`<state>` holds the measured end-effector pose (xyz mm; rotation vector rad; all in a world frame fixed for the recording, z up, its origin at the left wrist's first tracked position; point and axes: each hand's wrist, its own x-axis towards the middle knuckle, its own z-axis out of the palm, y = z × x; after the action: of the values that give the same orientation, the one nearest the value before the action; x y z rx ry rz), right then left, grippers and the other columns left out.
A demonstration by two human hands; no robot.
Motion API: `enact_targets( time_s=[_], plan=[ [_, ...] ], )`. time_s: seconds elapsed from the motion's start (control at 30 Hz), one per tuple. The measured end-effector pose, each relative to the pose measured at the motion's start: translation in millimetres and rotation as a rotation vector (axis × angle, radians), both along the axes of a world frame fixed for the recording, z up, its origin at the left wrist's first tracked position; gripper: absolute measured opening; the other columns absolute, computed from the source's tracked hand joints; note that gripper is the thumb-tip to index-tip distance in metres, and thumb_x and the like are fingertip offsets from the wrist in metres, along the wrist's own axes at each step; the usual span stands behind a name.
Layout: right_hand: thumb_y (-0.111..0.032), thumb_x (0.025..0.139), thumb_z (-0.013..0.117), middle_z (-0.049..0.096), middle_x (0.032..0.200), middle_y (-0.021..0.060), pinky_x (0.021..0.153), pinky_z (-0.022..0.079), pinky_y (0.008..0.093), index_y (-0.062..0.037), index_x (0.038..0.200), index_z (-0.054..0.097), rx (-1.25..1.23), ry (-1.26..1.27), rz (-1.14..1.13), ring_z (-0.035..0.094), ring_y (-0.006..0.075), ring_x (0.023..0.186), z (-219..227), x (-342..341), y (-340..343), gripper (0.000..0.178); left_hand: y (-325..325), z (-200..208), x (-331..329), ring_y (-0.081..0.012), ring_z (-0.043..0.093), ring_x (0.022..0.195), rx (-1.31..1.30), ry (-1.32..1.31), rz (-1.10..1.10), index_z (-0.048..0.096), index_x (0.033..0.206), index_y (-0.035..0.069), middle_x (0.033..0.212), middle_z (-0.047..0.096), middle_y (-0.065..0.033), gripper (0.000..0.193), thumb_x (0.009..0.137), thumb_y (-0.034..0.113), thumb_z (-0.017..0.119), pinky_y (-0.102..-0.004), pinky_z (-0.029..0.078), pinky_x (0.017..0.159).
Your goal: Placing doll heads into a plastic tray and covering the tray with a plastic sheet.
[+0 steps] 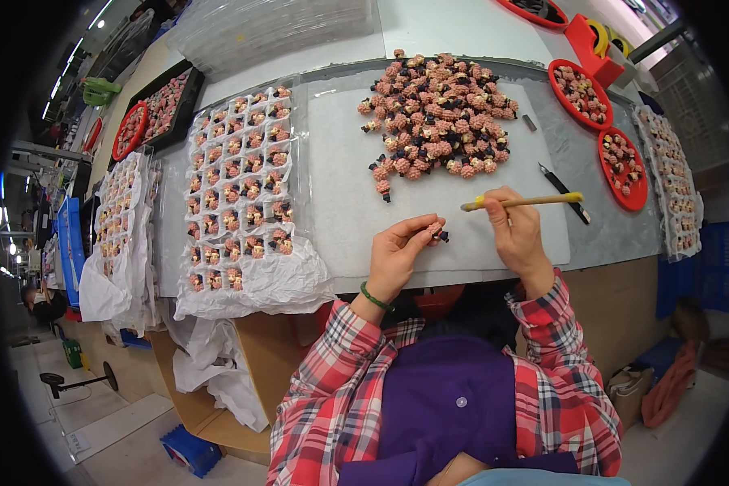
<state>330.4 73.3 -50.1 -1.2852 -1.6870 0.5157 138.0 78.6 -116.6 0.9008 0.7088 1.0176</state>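
Note:
Between the thumb and fingers of my left hand (395,254) is a small pink-haired figurine (436,230) with a dark lower part. My right hand (514,231) grips a wooden-handled brush (535,201), its tip pointing left toward the figurine but apart from it. Beyond both hands, a large heap of similar figurines (437,113) lies on a white sheet (336,186). Left of my left hand stands a clear compartment tray (300,170) lined with white tissue, figurines in its pockets; several pockets in its nearest row are covered by tissue.
A black craft knife (565,193) and a small grey block (530,122) lie to the right. Red bowls of small parts (645,194) stand farther right, beside another filled tray (671,182). At left are a second tray (121,211) and a black bin (193,89). A cardboard box (259,356) sits below the table edge.

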Motion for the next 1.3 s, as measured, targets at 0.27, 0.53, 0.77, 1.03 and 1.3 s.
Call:
enact_targets(
  time_s=[0.27, 0.53, 0.77, 1.03, 1.3],
  plan=[
    [0.002, 0.072, 0.065, 0.056, 0.087, 0.0087, 0.070, 0.048, 0.0349, -0.0034, 0.092, 0.061, 0.239, -0.549, -0.190, 0.056, 0.0268, 0.086, -8.3, 65.9, 9.1, 0.022, 1.1, -0.4, -2.7, -0.0184, 0.058, 0.102, -0.026, 0.007, -0.005, 0.052, 0.119, -0.007, 0.113, 0.060, -0.0166, 0.029, 0.092, 0.004, 0.051, -0.0278, 0.048, 0.083],
    [0.006, 0.071, 0.060, 0.057, 0.098, 0.0134, 0.082, 0.045, 0.0386, -0.0011, 0.101, 0.059, 0.123, -0.617, -0.202, 0.054, 0.0307, 0.096, -23.5, 109.1, 7.0, 0.030, -0.7, 4.1, 0.3, -0.0185, 0.057, 0.103, -0.028, 0.017, -0.008, 0.050, 0.121, -0.006, 0.116, 0.058, -0.0166, 0.029, 0.093, 0.003, 0.050, -0.0292, 0.048, 0.085],
    [0.001, 0.076, 0.059, 0.058, 0.106, 0.0151, 0.086, 0.044, 0.0392, -0.0019, 0.113, 0.056, -0.019, -0.465, -0.481, 0.054, 0.0326, 0.099, -33.2, 135.4, -2.0, 0.037, -2.3, 2.4, -0.2, -0.0180, 0.058, 0.102, -0.050, -0.014, -0.010, 0.051, 0.121, -0.005, 0.116, 0.058, -0.0164, 0.029, 0.092, 0.003, 0.051, -0.0295, 0.049, 0.085],
    [-0.003, 0.074, 0.062, 0.062, 0.090, 0.0145, 0.079, 0.046, 0.0392, -0.0003, 0.102, 0.061, 0.015, -0.426, -0.424, 0.057, 0.0321, 0.088, -29.1, 127.5, 2.3, 0.028, -0.9, 5.0, -1.5, -0.0176, 0.058, 0.101, -0.048, -0.008, 0.005, 0.051, 0.120, -0.004, 0.116, 0.058, -0.0163, 0.029, 0.092, 0.003, 0.051, -0.0291, 0.049, 0.086],
    [-0.011, 0.076, 0.067, 0.063, 0.090, 0.0133, 0.069, 0.047, 0.0347, 0.0015, 0.101, 0.061, -0.135, -0.165, -0.342, 0.058, 0.0287, 0.078, -5.6, 80.1, 13.5, 0.028, -0.6, 4.8, -0.6, -0.0182, 0.060, 0.095, -0.069, -0.064, 0.029, 0.051, 0.120, -0.004, 0.108, 0.061, -0.0121, 0.029, 0.092, 0.005, 0.052, -0.0288, 0.050, 0.082]
  ],
)
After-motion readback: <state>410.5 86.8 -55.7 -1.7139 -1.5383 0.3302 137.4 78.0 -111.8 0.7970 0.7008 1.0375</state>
